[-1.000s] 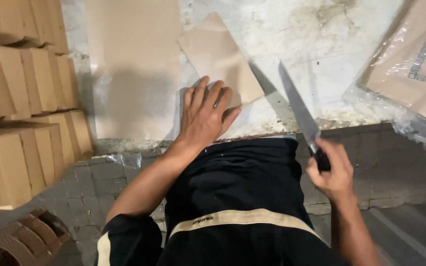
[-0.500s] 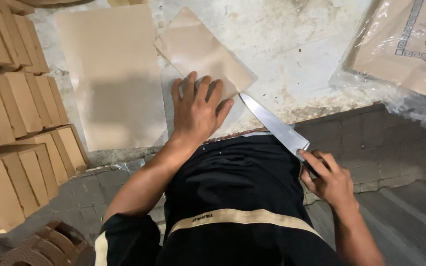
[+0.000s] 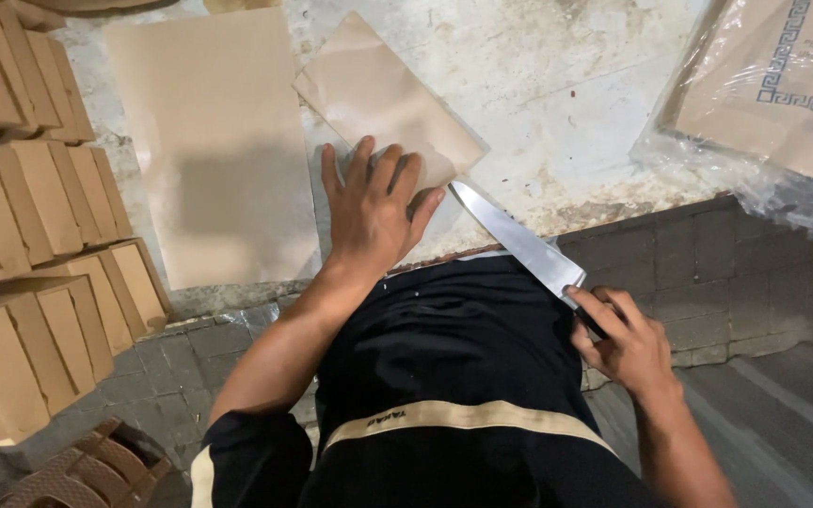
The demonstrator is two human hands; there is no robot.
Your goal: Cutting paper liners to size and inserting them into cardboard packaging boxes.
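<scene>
The right hand (image 3: 628, 343) is clenched around the dark handle, mostly hidden, of a long steel kitchen knife (image 3: 515, 237). Its tip meets a folded brown paper sheet (image 3: 383, 99) lying on the worn white slab (image 3: 566, 113). The left hand (image 3: 375, 207) presses that sheet flat, fingers spread, covering its near edge.

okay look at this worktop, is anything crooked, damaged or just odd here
The smaller tan paper sheet under the left hand lies askew, rotated against the larger tan sheet beside it. The pale stone worktop looks stained and worn. The right hand holds a long steel knife with its tip at the sheet's edge.
</scene>
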